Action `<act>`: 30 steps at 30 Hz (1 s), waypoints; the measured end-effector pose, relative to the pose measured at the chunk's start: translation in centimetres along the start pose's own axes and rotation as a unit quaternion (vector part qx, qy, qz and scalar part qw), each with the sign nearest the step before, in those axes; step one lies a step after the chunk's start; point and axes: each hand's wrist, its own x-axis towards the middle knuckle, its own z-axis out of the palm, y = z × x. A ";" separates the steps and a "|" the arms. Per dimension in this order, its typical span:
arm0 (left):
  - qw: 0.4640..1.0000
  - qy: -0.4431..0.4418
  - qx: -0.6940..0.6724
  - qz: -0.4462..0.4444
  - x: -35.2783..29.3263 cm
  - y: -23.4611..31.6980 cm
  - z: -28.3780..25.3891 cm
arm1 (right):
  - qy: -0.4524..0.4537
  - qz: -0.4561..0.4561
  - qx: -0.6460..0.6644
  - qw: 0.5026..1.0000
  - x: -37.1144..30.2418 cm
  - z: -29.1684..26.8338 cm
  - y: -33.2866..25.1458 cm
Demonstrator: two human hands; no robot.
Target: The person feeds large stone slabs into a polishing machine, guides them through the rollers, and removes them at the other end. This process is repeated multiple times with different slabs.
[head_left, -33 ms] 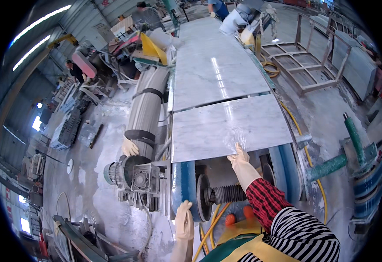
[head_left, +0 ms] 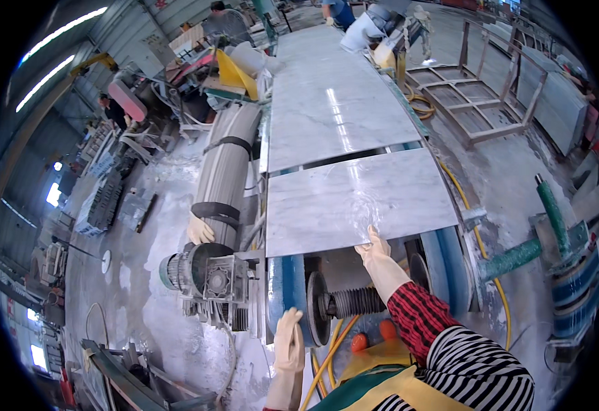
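Note:
My right hand [head_left: 376, 255], in a cream rubber glove, grips the near edge of a thin white-grey marble slab [head_left: 327, 205], its fingertips on the wet top face. Beyond a narrow gap lies a longer slab [head_left: 340, 89] of the same stone. Both rest on a belt conveyor. Its two blue belts [head_left: 287, 284] curve down at the near end, around a roller shaft [head_left: 356, 301]. My left hand [head_left: 289, 341], gloved alike, lies against the left belt by the roller disc, fingers loosely extended and holding nothing.
Left of the conveyor are a motor [head_left: 186, 270], a loose cream glove [head_left: 199, 230] and a strapped grey roll [head_left: 225, 171]. On the right stand a metal frame rack [head_left: 481, 106] and a green steel arm [head_left: 515, 259]. A co-worker in blue [head_left: 340, 12] is at the far end.
The gap between the two slabs has widened slightly. My right hand stays at the near slab's edge, and my left hand stays by the belt. The view has shifted a little.

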 end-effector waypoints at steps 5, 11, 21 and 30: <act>0.976 -0.131 -0.043 0.167 8.2 0.1 3.8 | -0.014 0.027 -0.059 0.998 -7.0 -9.0 0.1; 0.885 -0.340 0.035 0.316 11.4 -0.1 10.1 | 0.000 0.140 -0.127 0.982 -25.7 -17.7 -3.2; 0.853 -0.488 0.170 -0.076 19.3 -2.6 12.5 | 0.022 0.180 -0.276 0.944 -27.5 -24.1 -2.1; 0.922 -0.351 0.132 -0.100 17.7 4.3 7.2 | -0.327 -0.244 -0.636 0.655 -24.2 -31.1 -1.5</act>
